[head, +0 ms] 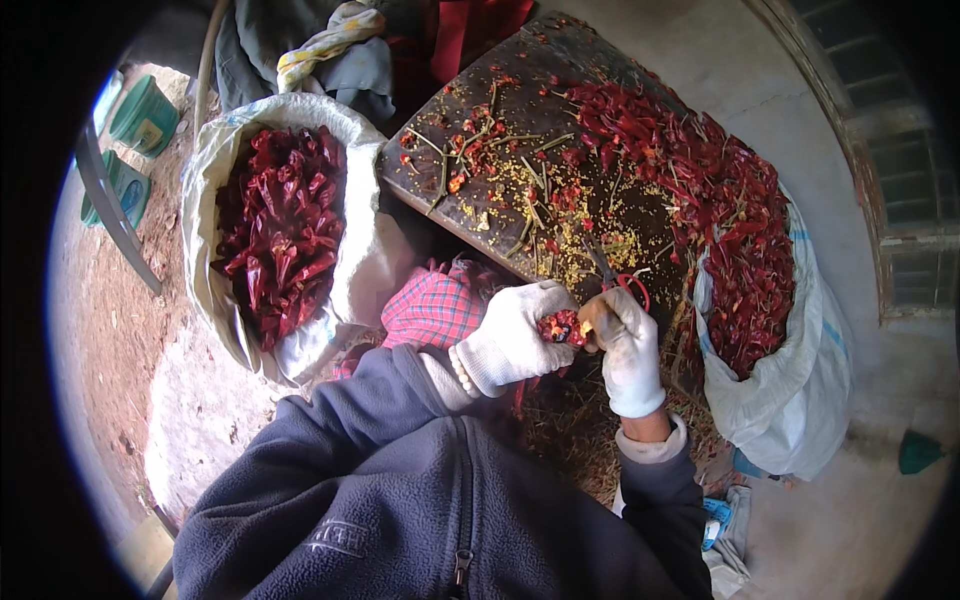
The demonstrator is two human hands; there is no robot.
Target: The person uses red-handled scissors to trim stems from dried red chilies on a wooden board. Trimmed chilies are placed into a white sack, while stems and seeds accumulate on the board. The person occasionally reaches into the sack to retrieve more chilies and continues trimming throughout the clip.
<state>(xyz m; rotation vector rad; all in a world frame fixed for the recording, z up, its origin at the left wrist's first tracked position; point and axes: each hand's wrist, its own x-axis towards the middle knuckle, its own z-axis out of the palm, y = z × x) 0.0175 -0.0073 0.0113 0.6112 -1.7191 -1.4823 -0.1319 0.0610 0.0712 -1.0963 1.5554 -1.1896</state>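
Observation:
My left hand (517,322), in a white knit glove, closes around a small bunch of dried red chili pieces (556,327). Yellow seed flesh shows among the pieces. My right hand (626,349), gloved with brown-stained fingertips, pinches the right end of that bunch. Just beyond the right knuckles is a pair of scissors (634,287) with red handles, its blades pointing up and left over the table; the hand partly hides it, and whether fingers touch its handles cannot be told. Both hands are at the near edge of a dark tabletop (450,202).
Seeds and cut stems (536,214) litter the tabletop. Dried chilies (697,172) heap along its right side into a white woven sack (810,375). Another open sack (360,195) of chilies stands left. Green buckets (146,120) are far left; a checkered cloth (435,300) lies beside my left hand.

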